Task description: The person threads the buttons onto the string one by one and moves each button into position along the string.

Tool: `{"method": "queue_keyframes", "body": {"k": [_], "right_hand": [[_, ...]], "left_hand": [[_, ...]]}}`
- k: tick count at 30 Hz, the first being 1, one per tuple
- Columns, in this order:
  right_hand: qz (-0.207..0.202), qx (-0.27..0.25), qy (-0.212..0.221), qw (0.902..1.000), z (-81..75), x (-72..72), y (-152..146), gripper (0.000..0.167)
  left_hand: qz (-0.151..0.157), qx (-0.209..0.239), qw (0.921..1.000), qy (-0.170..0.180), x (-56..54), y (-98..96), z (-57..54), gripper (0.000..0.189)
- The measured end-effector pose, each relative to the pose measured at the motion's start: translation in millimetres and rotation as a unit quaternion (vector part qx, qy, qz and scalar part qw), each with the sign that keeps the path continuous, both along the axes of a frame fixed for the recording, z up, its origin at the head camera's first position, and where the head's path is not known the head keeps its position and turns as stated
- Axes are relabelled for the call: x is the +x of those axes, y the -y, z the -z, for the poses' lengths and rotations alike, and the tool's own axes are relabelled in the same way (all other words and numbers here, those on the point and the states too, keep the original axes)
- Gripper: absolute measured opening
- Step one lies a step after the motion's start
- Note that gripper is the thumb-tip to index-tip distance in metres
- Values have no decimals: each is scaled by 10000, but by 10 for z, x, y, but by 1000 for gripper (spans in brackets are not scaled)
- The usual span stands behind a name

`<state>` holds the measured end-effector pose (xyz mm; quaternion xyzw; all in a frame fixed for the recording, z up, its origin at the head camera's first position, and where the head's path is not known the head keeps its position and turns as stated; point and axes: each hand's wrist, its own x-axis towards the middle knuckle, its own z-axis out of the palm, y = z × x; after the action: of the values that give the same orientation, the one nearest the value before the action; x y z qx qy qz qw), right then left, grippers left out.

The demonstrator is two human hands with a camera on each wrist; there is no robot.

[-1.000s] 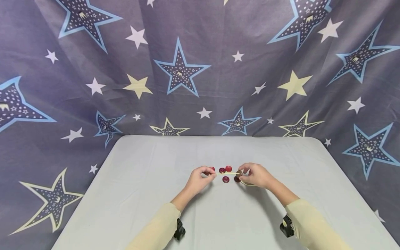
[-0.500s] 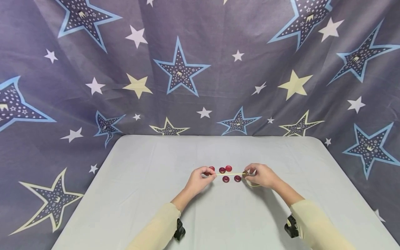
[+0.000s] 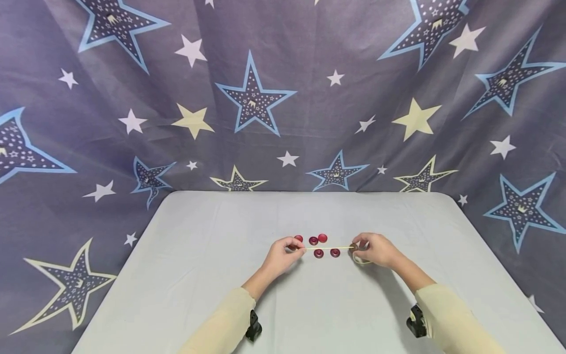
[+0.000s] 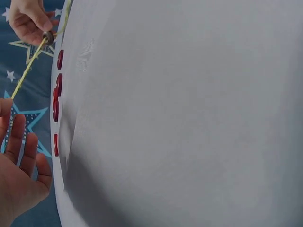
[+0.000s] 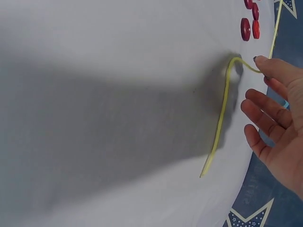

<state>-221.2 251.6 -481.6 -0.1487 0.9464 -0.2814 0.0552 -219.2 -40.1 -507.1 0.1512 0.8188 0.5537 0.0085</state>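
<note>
A yellow cord (image 3: 329, 248) is stretched nearly level between my two hands. My left hand (image 3: 279, 256) pinches it between thumb and forefinger. My right hand (image 3: 378, 250) pinches a brown button (image 4: 49, 38) that has the cord running through it. Past the button, the cord's loose tail (image 5: 221, 113) bends down and trails over the tabletop in the right wrist view. In the head view, dark red buttons (image 3: 318, 253) lie under and just behind the cord, with a brighter red button (image 3: 322, 238) among them. Another red button (image 3: 298, 238) is partly hidden behind my left fingers.
The table (image 3: 212, 295) has a pale grey cover and rounded far corners. Behind and beside it hangs a dark curtain (image 3: 309, 113) printed with stars. A black wrist camera (image 3: 253, 325) sits at my left sleeve, another camera (image 3: 416, 322) at my right.
My right hand has moved to the right with the brown button, lengthening the stretch of cord between the hands. My left hand has stayed almost still. The red buttons lie as before.
</note>
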Motion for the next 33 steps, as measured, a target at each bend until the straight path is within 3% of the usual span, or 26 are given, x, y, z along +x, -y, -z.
{"method": "queue_keyframes", "body": {"k": [33], "right_hand": [[195, 385, 14, 9991, 40, -22, -299, 26]], "left_hand": [[30, -259, 9994, 231, 6, 0, 22, 6]]}}
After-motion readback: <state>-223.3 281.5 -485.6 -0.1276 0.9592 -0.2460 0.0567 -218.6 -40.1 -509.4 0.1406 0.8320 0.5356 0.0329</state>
